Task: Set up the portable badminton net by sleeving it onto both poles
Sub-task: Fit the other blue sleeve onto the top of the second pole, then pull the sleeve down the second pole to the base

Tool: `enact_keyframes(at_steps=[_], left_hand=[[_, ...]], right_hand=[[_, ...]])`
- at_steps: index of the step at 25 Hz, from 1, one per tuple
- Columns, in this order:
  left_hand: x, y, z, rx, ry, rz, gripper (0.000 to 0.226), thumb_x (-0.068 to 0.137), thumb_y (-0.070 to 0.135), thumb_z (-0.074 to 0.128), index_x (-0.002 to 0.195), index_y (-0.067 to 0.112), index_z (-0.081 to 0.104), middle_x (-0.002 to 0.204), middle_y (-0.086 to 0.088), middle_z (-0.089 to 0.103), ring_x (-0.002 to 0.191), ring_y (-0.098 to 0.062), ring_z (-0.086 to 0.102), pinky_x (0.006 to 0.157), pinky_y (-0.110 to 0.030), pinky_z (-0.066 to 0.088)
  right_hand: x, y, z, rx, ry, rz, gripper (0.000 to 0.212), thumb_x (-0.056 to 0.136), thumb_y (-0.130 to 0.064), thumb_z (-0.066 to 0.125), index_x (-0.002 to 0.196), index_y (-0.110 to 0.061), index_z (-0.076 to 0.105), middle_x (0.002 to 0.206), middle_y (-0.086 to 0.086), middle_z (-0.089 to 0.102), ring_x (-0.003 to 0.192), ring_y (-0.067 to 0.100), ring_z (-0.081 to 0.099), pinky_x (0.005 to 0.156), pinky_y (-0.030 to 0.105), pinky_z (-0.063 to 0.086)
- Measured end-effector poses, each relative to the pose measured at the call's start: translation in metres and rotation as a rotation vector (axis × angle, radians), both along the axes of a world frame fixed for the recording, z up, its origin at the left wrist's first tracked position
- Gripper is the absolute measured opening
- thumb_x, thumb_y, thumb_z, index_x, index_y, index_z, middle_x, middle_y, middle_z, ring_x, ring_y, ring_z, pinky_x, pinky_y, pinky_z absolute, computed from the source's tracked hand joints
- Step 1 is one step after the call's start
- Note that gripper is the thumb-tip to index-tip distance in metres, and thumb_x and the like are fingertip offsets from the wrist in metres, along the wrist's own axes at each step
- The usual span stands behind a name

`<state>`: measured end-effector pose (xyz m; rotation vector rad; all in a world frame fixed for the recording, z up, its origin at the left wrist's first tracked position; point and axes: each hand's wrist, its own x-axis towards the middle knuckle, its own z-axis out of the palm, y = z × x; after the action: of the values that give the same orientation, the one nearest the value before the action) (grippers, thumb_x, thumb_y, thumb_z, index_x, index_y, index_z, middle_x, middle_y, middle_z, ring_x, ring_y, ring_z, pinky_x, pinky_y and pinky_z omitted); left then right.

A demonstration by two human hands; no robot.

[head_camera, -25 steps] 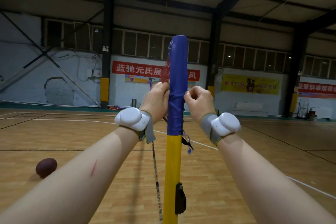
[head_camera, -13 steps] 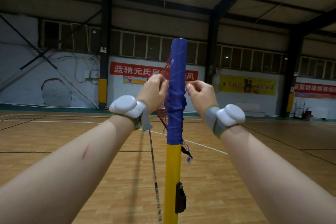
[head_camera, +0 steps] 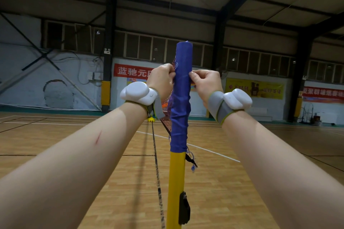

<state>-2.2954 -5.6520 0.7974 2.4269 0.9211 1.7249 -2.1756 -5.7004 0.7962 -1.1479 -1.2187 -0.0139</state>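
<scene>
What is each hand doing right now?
Left hand: pinches the blue net sleeve on the yellow pole.
Right hand: pinches the same sleeve, opposite side.

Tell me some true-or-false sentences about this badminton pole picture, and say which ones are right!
1. The left hand and the right hand both pinch the blue sleeve. True.
2. The pole under the sleeve is green. False: it is yellow.
3. The sleeve covers the top of the pole. True.
4. The sleeve reaches down to the floor. False: it stops partway, with bare pole below.
5. Only one wrist wears a white band. False: there is a left wrist band and a right wrist band.
</scene>
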Motion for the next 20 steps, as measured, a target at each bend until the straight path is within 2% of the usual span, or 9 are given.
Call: enact_keyframes(at_steps=[2,5,7,10,16,20], left_hand=[[0.000,-0.003,0.002,0.047,0.056,0.056,0.020,0.095,0.011,0.042,0.102,-0.001,0.056,0.103,-0.018,0.062,0.091,-0.028,0.057,0.079,-0.032,0.044],[-0.001,-0.006,0.002,0.108,0.087,0.077,0.019,0.094,0.012,0.042,0.099,-0.001,0.055,0.100,-0.018,0.062,0.090,-0.031,0.058,0.078,-0.036,0.046],[-0.002,-0.005,0.001,0.140,0.085,0.080,0.018,0.093,0.012,0.044,0.097,0.000,0.055,0.094,-0.015,0.061,0.082,-0.026,0.056,0.073,-0.034,0.045],[-0.002,-0.004,-0.005,0.172,0.077,0.081,0.016,0.092,0.012,0.045,0.094,0.000,0.056,0.088,-0.011,0.057,0.076,-0.018,0.049,0.070,-0.025,0.037],[-0.005,-0.004,-0.033,0.150,0.117,0.058,0.015,0.092,0.012,0.046,0.091,0.001,0.056,0.085,-0.006,0.053,0.077,-0.017,0.048,0.070,-0.025,0.036],[-0.006,-0.006,-0.058,0.121,0.161,0.055,0.013,0.090,0.010,0.047,0.088,0.001,0.055,0.081,-0.005,0.049,0.074,-0.020,0.046,0.068,-0.026,0.034]], right_hand=[[0.001,-0.002,0.002,-0.001,-0.082,-0.067,0.021,0.090,-0.016,0.054,0.093,-0.002,0.070,0.094,0.015,0.071,0.092,0.028,0.066,0.088,0.047,0.053],[-0.002,-0.008,0.003,-0.007,-0.234,-0.198,0.023,0.092,-0.016,0.051,0.092,-0.003,0.069,0.093,0.013,0.070,0.088,0.024,0.064,0.083,0.039,0.054],[-0.003,-0.010,0.003,0.009,-0.290,-0.260,0.021,0.090,-0.016,0.052,0.088,-0.003,0.069,0.089,0.013,0.069,0.085,0.024,0.064,0.080,0.040,0.055],[-0.002,-0.009,-0.003,0.008,-0.307,-0.280,0.018,0.087,-0.017,0.055,0.082,-0.004,0.066,0.079,0.010,0.065,0.079,0.023,0.063,0.077,0.041,0.055],[0.001,-0.007,-0.029,-0.048,-0.293,-0.246,0.015,0.083,-0.016,0.059,0.076,-0.003,0.064,0.078,0.012,0.065,0.080,0.027,0.062,0.075,0.042,0.054],[0.003,-0.009,-0.057,-0.110,-0.261,-0.207,0.014,0.080,-0.014,0.061,0.068,-0.007,0.058,0.069,0.009,0.058,0.072,0.027,0.056,0.070,0.038,0.048]])
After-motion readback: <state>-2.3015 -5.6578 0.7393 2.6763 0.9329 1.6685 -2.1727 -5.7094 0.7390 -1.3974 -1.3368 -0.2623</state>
